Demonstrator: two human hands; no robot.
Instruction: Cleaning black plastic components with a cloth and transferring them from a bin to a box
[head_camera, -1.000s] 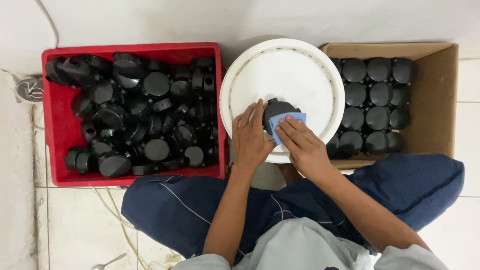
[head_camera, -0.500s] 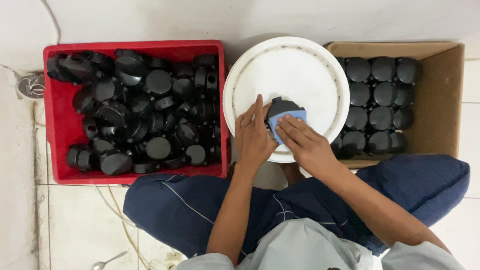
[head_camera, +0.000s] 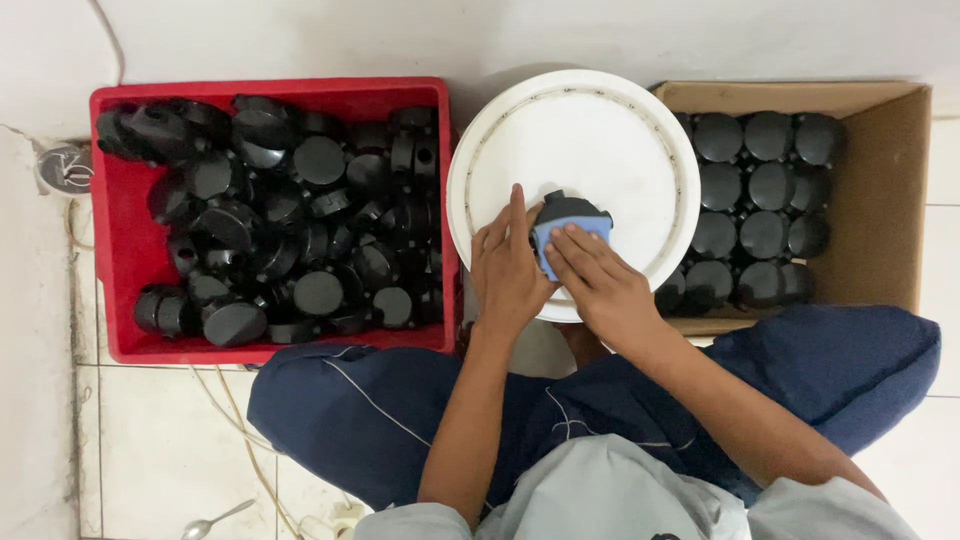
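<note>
The floor (head_camera: 150, 440) has pale tiles with thin dark lines between them. A white wall (head_camera: 300, 40) runs along the top. A round metal drain (head_camera: 62, 168) sits in the floor at the left. A thin cord (head_camera: 235, 435) and a spoon (head_camera: 215, 520) lie on the tiles.

An open brown cardboard box (head_camera: 880, 200) stands at the right beside the white round lid, packed with rows of black round caps (head_camera: 765, 185), its walls plain.

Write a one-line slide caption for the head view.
Left hand steadies a black round part on a white lid while the right hand presses a blue pad on it.
</note>
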